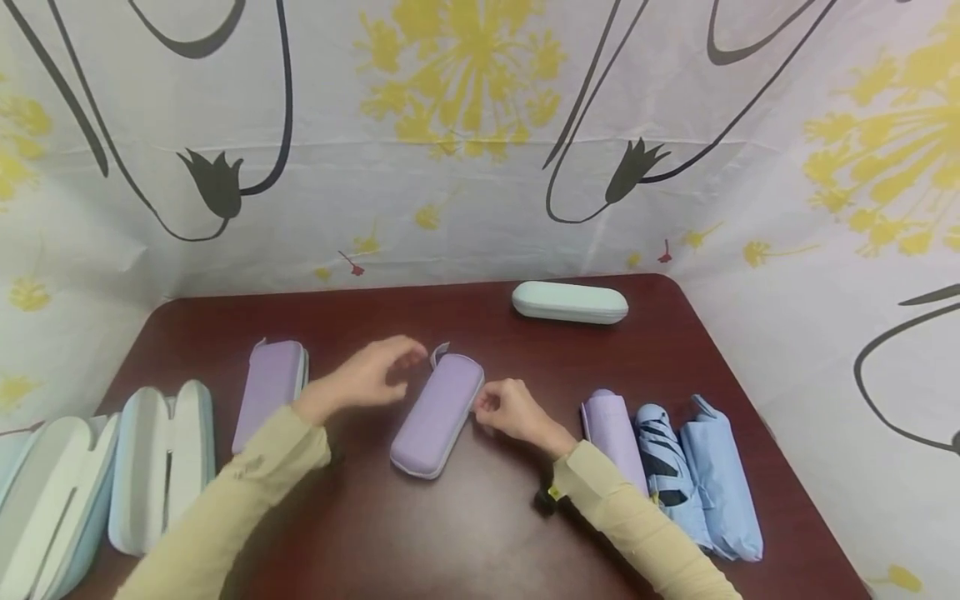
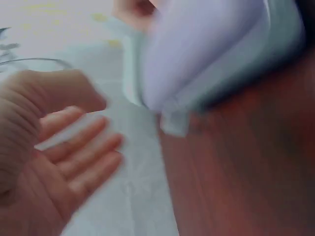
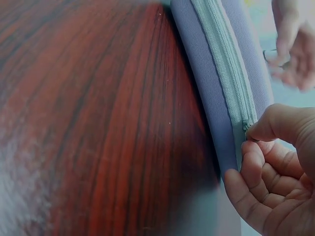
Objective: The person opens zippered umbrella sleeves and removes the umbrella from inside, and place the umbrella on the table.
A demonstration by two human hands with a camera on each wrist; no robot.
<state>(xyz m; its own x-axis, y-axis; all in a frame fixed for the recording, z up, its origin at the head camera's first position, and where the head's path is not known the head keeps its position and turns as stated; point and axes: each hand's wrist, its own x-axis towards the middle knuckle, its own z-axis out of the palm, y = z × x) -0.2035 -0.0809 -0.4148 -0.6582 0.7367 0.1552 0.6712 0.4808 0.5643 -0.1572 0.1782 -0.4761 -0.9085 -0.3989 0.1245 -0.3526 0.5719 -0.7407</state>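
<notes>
A purple zippered case (image 1: 438,415) lies on the table, its loop tab (image 1: 440,353) at the far end. In the right wrist view, the thumb and index finger of my right hand (image 1: 513,410) pinch the zipper pull (image 3: 247,126) on the case's side. The zipper teeth (image 3: 231,64) behind the pull run closed along the pale seam. My left hand (image 1: 371,371) is apart from the case, just left of its far end, with fingers loosely bent and nothing in them, as the left wrist view also shows.
Left on the table (image 1: 480,533) are another purple case (image 1: 270,387) and pale open cases (image 1: 161,467). A mint case (image 1: 570,302) lies at the back. Folded umbrellas, one lavender (image 1: 615,437), one strapped light blue (image 1: 667,458) and one plain blue (image 1: 722,483), lie right. A patterned curtain (image 1: 450,225) hangs behind.
</notes>
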